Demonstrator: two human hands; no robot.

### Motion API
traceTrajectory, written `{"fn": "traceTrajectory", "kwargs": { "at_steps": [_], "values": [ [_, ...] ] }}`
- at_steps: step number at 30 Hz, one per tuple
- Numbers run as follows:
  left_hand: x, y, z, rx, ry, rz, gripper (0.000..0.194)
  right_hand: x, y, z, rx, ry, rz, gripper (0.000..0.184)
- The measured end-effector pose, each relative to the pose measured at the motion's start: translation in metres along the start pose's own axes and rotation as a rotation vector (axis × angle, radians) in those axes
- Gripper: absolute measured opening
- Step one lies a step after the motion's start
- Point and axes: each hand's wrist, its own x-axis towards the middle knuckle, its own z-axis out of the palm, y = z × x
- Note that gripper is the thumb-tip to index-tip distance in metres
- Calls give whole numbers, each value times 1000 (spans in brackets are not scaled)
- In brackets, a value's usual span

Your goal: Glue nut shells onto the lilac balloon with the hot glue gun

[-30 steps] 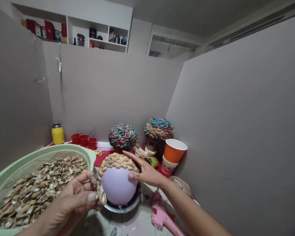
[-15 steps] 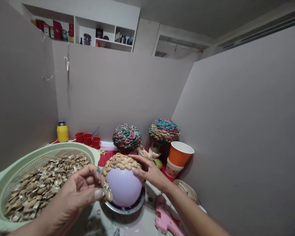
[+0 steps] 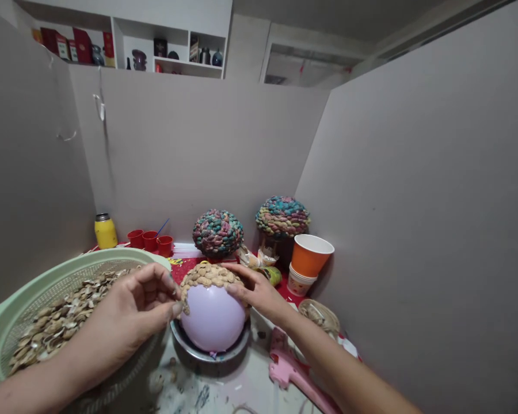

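A lilac balloon [image 3: 213, 319], its knot at the bottom, sits in a metal bowl [image 3: 190, 349]. Half peanut shells [image 3: 209, 275] cover its top like a cap. My right hand [image 3: 259, 293] grips the balloon from the right, thumb on its front and fingers over the shell cap. At the left edge, my left hand [image 3: 149, 305] is closed in a pinch, holding a peanut shell [image 3: 185, 303] against the balloon below the cap. The fingertips partly hide that shell.
A green colander [image 3: 99, 256] of loose shells stands at left. A pink glue gun [image 3: 289, 368] lies at right. Behind are two colourful shell-covered domes [image 3: 218, 233], red cups [image 3: 150, 240], a yellow bottle [image 3: 106, 231] and an orange paper cup [image 3: 311, 256]. Grey panels [image 3: 414, 201] enclose the table.
The shell in my left hand hung beside the balloon with its pale inside showing; now it lies against the balloon's left side. My right hand keeps its hold. The view has shifted slightly.
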Motion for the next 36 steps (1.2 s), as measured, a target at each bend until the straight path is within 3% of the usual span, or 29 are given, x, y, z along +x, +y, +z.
{"fn": "traceTrajectory", "kwargs": {
  "at_steps": [6,10,13,17,26,32,36],
  "values": [
    [16,7,18,434,-28,223,10,0,1,4,-2,22,-24,52],
    [27,-2,29,757,-86,479,17,-1,-2,5,6,33,-43,53],
    [33,-10,34,952,-178,553,21,-3,-7,5,5,38,-46,52],
    [34,-11,40,1041,-258,569,25,-4,-12,4,9,42,-48,52],
    [37,-1,52,1078,-291,481,32,-3,-8,4,5,57,-57,49],
    [42,-7,56,1293,-340,534,36,-3,-6,4,-2,58,-79,48],
    [44,-8,57,1312,-363,560,36,-3,-6,4,-7,58,-76,48]
  ]
}}
